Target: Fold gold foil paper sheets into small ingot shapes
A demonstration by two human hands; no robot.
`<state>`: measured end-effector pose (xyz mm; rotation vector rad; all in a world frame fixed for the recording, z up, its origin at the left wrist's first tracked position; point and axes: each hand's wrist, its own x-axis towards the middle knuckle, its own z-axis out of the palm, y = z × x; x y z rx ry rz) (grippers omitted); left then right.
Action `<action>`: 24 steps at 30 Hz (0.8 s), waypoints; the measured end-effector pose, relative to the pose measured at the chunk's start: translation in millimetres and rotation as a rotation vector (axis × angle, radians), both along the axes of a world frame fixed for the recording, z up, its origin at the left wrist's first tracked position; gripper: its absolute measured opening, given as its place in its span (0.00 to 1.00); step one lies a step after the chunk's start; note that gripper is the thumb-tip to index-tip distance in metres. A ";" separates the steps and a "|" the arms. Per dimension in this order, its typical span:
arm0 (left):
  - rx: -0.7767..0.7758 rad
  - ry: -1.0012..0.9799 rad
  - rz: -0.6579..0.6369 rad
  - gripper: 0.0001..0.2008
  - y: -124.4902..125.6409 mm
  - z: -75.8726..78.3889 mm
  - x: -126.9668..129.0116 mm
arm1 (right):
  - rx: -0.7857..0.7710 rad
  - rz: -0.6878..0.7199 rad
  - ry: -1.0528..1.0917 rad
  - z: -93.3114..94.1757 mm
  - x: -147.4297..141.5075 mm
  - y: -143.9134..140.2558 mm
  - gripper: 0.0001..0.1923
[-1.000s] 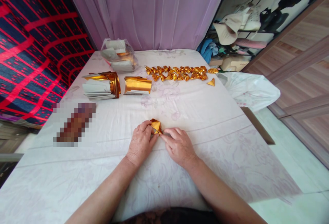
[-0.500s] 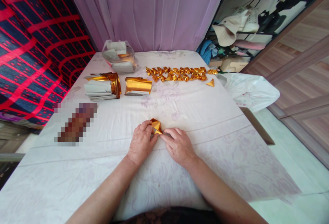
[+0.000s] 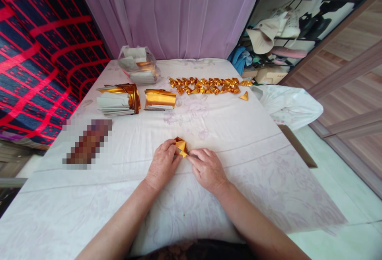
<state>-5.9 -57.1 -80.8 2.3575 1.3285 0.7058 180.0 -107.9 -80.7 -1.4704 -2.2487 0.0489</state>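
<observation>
A partly folded piece of gold foil paper [image 3: 181,145] lies on the cloth-covered table [image 3: 238,132] in front of me. My left hand [image 3: 164,160] grips its left side, fingers on top and thumb at the near edge. At its lower right corner my right hand [image 3: 208,168] pinches the paper between thumb and fingertips. Further off, to the left, stand a thick stack of gold-and-white paper sheets [image 3: 119,100] and a smaller gold stack [image 3: 160,99]. Rows of folded gold paper pieces [image 3: 205,86] run along the far right, with a single folded piece [image 3: 244,96] apart from them.
A clear plastic bag [image 3: 139,65] with more sheets stands at the back left. A blurred brownish thing [image 3: 88,142] lies on the left. Beyond the right edge are a white plastic bag [image 3: 294,104] and shelves holding a cap [image 3: 262,35] and shoes. A purple curtain [image 3: 179,13] hangs behind.
The near edge of the gold paper has shifted slightly between my fingertips. Both hands keep nearly the same place and hold.
</observation>
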 end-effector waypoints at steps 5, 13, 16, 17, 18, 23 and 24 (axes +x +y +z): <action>-0.058 -0.011 -0.025 0.03 2.3 2.0 -2.5 | -0.010 0.013 0.026 0.3 0.4 0.4 0.17; -0.065 -0.028 -0.052 0.04 3.2 7.6 -4.8 | -0.018 0.003 0.011 3.4 -0.8 -0.5 0.19; -0.063 -0.030 -0.039 0.04 2.7 6.2 -4.3 | -0.014 0.010 -0.040 5.4 -3.0 -1.1 0.20; -0.060 -0.030 -0.035 0.04 2.5 5.5 -4.1 | -0.015 0.010 -0.055 5.8 -3.8 -1.3 0.20; -0.059 -0.030 -0.030 0.04 2.3 4.9 -4.0 | -0.018 0.009 -0.066 6.0 -4.5 -1.3 0.19; -0.067 -0.043 -0.044 0.05 2.4 7.5 -5.3 | -0.035 -0.018 -0.069 5.0 -5.3 -1.4 0.18; -0.070 -0.050 -0.053 0.05 2.6 9.2 -5.9 | -0.033 -0.021 -0.062 4.7 -4.7 -1.5 0.18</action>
